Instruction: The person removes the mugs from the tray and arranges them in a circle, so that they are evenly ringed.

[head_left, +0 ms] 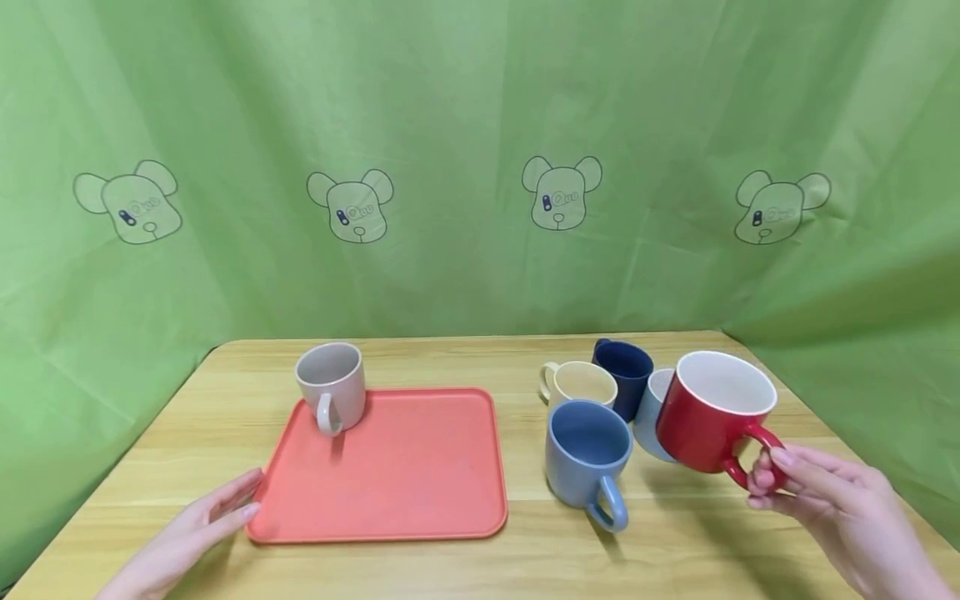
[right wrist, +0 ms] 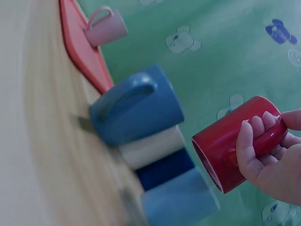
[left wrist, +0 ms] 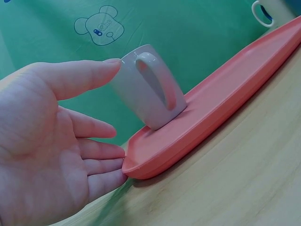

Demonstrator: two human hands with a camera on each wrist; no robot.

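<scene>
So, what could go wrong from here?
The red mug tilts in the right hand, held only by its handle, so it might swing or slip. It is raised near the pale blue mug and could knock it. The left hand touches the tray; a push might jolt the grey mug standing on it.

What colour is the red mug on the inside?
The inside of the red mug is white; the head view shows it best.
</scene>
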